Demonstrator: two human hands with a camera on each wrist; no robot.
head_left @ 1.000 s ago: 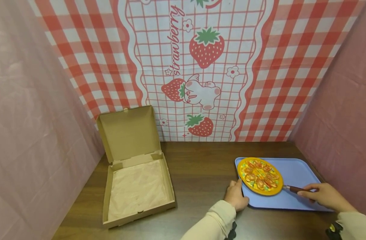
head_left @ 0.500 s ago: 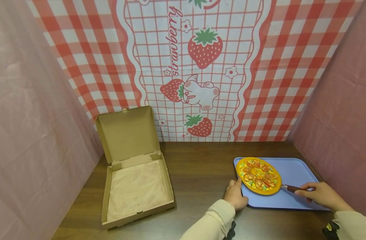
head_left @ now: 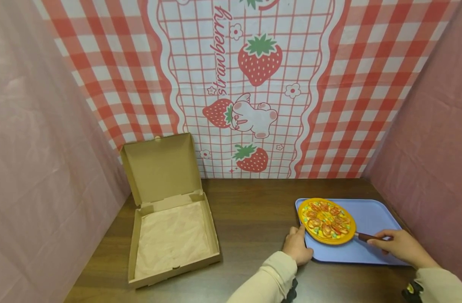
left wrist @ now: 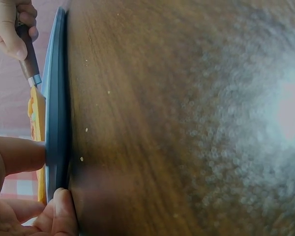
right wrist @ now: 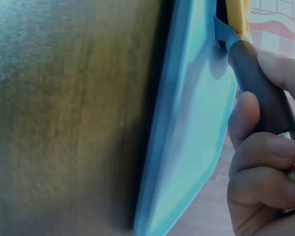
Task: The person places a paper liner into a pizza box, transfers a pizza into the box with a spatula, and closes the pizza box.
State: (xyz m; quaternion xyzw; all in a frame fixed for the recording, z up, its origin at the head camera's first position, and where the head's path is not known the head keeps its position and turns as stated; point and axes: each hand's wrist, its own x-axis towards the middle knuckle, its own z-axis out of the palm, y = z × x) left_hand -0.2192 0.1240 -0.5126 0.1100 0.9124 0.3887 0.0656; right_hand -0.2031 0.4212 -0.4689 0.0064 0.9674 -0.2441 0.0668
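A toy-like pizza [head_left: 327, 221] with an orange rim and colourful toppings lies toward the left end of a blue tray [head_left: 375, 212]. My left hand [head_left: 298, 248] holds the tray's near left edge, its thumb and fingers at the rim in the left wrist view. With my right hand [head_left: 401, 246] I grip the dark wooden handle of a pizza server [right wrist: 258, 81]. The server's metal neck runs to the pizza's right edge, and its blade is hidden beneath. In the right wrist view, the handle slants above the tray, fingers curled round it.
An open cardboard pizza box [head_left: 216, 248] stands on the left of the wooden table [head_left: 250, 219], its lid [head_left: 163, 172] raised and brown paper [head_left: 174, 240] inside. Behind hangs a checked strawberry cloth [head_left: 250, 84], with pink curtains on both sides.
My right hand has moved slightly left with the pizza server. Less of its metal neck shows, as it has slid farther under the pizza. The left hand stays at the tray edge.
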